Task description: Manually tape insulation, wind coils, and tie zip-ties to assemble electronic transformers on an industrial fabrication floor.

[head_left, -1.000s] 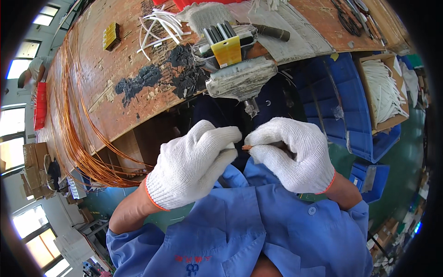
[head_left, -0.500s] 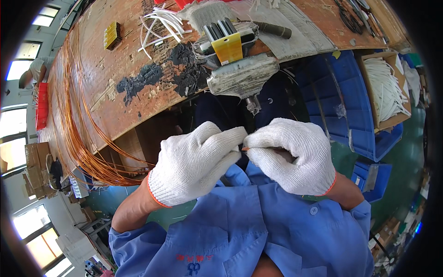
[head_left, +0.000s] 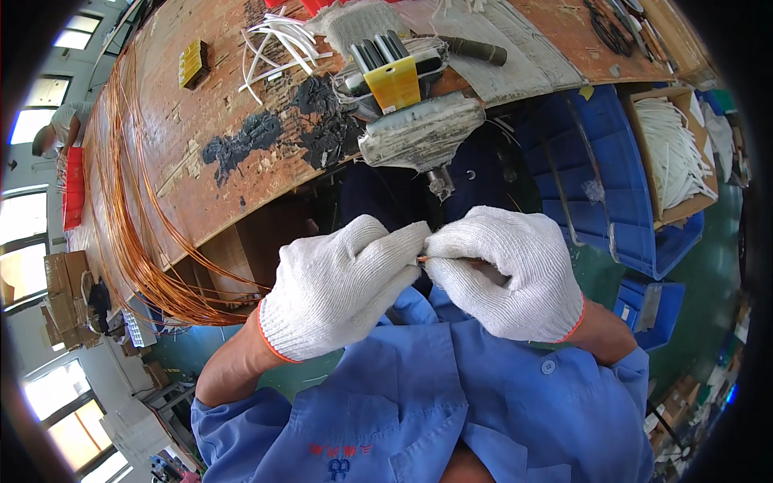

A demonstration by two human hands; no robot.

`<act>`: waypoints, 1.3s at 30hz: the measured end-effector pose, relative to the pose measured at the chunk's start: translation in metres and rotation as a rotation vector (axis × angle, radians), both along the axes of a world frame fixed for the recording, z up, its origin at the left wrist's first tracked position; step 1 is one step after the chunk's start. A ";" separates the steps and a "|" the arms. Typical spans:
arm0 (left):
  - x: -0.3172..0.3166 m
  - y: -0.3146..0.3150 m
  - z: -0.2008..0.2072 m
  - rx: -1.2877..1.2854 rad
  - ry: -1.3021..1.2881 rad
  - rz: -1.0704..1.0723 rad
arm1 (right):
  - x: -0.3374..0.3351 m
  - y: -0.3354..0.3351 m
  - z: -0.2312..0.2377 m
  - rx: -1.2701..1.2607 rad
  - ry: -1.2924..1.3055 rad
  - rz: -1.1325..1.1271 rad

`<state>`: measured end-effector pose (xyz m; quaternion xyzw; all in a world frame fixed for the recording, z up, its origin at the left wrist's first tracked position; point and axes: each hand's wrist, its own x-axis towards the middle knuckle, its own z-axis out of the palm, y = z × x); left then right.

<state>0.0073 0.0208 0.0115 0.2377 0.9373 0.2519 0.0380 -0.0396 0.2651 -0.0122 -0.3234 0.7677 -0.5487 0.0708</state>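
Both my hands wear white knitted gloves with orange cuffs and meet in front of my chest, over my blue shirt. My left hand is closed, thumb and fingers pinched together. A bundle of thin copper wires runs off the bench and disappears behind this hand near the wrist. My right hand pinches too, its fingertips against those of the left. Between the fingertips a short bit of copper wire shows; more of it glints inside the curl of the right hand. The rest is hidden by the gloves.
Ahead is a worn wooden bench with a cloth-wrapped vise-like fixture, a yellow block with dark rods, white tubes and a small yellow box. Right stand blue bins and a carton of white tubes. Far left, another person.
My hands stay almost in place. The right fingers have shifted very slightly, and the copper bit between the fingertips now sits a little closer to the left hand.
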 end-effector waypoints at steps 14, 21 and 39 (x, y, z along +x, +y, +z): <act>0.000 -0.003 -0.008 -0.085 0.140 -0.046 | 0.003 -0.003 -0.004 0.015 0.054 -0.016; -0.001 -0.006 -0.008 -0.144 0.181 -0.101 | 0.004 -0.004 -0.010 -0.034 -0.002 -0.002; -0.005 -0.009 -0.017 -0.195 0.299 -0.212 | 0.000 0.000 -0.007 -0.051 -0.157 0.079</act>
